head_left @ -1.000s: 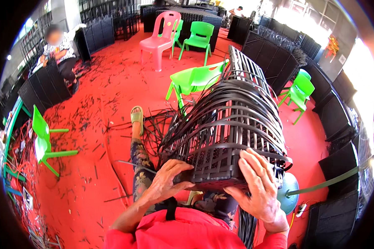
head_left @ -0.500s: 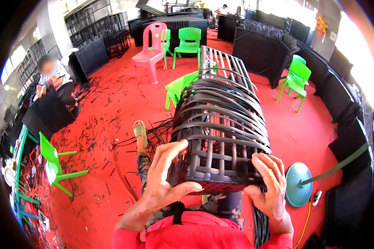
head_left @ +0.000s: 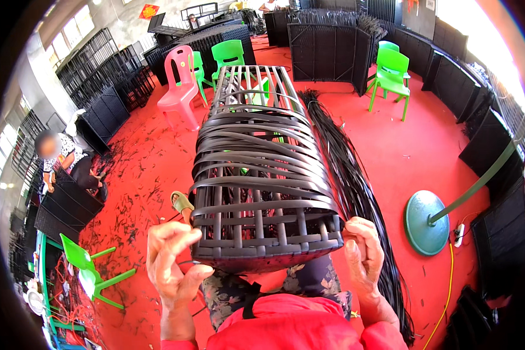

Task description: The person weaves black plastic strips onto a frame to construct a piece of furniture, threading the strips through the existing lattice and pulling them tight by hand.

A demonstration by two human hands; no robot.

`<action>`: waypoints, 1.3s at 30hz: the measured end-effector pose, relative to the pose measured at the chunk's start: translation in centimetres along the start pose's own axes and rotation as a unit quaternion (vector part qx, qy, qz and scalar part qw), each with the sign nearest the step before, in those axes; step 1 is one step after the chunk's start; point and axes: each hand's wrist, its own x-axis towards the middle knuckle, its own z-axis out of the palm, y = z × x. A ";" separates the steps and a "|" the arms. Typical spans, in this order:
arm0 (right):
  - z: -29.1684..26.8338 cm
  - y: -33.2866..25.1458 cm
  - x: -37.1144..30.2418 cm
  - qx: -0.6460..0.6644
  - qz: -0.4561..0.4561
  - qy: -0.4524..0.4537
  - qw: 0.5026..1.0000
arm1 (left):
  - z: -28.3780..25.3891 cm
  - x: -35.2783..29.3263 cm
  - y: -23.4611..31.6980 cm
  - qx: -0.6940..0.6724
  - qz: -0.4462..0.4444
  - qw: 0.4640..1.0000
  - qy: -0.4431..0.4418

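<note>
A long black woven frame (head_left: 262,230), box-shaped with slats, extends away from my lap. Loose flat black plastic strips (head_left: 256,149) curve across its upper side in overlapping bands. My left hand (head_left: 174,259) is beside the near left corner, fingers bent and thumb spread apart, with nothing seen between them. At the near right corner is my right hand (head_left: 364,254), its fingers curled and its thumb apart, the fingertips close against the frame's edge. Whether either hand actually touches the frame is hard to tell. The frame's underside is hidden.
A thick bundle of black strips (head_left: 356,169) trails along the frame's right. Beyond it stands a green round base with a pole (head_left: 427,224). A tipped green chair (head_left: 90,271) lies left; a pink chair (head_left: 181,87) stands farther back. A person (head_left: 67,160) sits at far left.
The frame has turned to point more straight ahead and shifted left in the view. Both hands have moved from its near upper face outward to its side corners. The strip bundle now shows at right.
</note>
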 end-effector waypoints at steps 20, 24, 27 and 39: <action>6.3 0.5 3.1 0.244 0.107 -0.215 0.940 | 2.1 6.0 2.2 0.142 0.092 0.944 -0.282; 7.0 0.0 3.9 0.237 0.106 -0.235 0.937 | 2.0 6.1 1.7 0.125 0.091 0.947 -0.283; 7.0 -0.3 4.3 0.242 0.139 -0.253 0.926 | 2.1 5.9 1.4 0.109 0.062 0.948 -0.293; 6.7 -0.7 7.0 0.312 0.303 -0.389 0.812 | 0.8 7.4 1.0 0.050 -0.040 0.910 -0.410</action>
